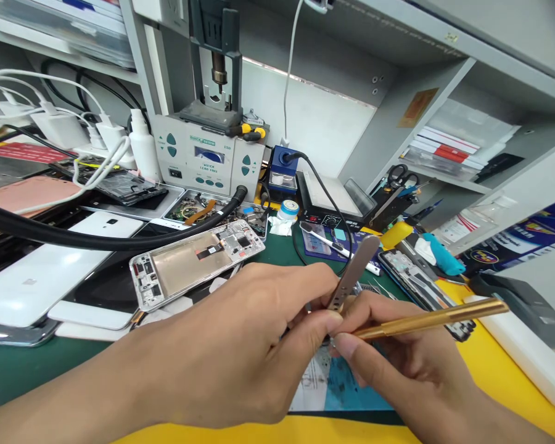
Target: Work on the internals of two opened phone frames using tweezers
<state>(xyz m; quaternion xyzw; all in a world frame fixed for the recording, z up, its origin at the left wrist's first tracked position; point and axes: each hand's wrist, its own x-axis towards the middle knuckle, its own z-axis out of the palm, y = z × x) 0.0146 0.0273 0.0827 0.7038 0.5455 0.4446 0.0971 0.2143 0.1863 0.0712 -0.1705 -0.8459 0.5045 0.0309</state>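
Observation:
My left hand (pixel 263 333) is closed, with thumb and forefinger pinched around silver tweezers (pixel 358 265) whose flat back end points up and away. Close beside it, my right hand (pixel 398 351) is also closed, pinching a slim gold pen-shaped tool (pixel 444 314) that slants up to the right. The fingertips of both hands nearly meet, and the working ends of both tools are hidden there. A tiny bright bit shows at the right fingertips, too small to name. Under the hands lies a blue and white work sheet (pixel 351 385).
A phone frame (pixel 180 265) and a white phone back (pixel 65 265) lie at left, under a thick black hose (pixel 111 240). Behind stands a grey hot-air station (pixel 208 154). A toothbrush (pixel 324 239), an opened phone (pixel 416 283) and a tool holder with scissors (pixel 400 179) sit right.

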